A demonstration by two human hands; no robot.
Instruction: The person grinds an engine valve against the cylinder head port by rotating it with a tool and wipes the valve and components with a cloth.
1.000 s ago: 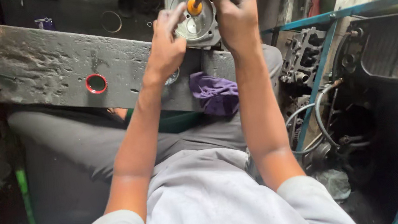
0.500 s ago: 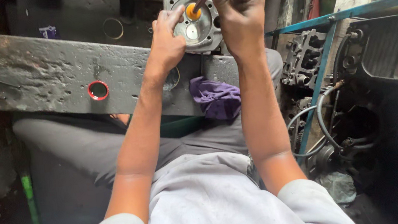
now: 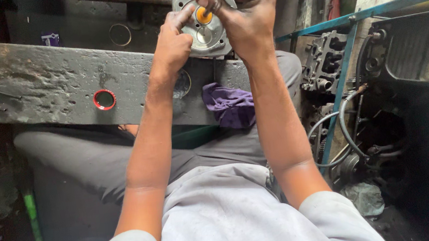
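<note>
Head view: left hand (image 3: 175, 46) + right hand (image 3: 245, 16) grip metal housing (image 3: 203, 32) over grimy workbench (image 3: 30, 88); cluttered workshop.

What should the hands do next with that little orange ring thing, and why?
Probably press the small orange ring down evenly into its round hole. It sits at the hole in the grey metal housing, with the right hand's fingertips on it, while the left hand steadies the housing.

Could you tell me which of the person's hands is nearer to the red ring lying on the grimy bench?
The left. The left hand steadies the metal housing just right of the red ring; the right hand works at the housing's orange centre, farther right.
</note>
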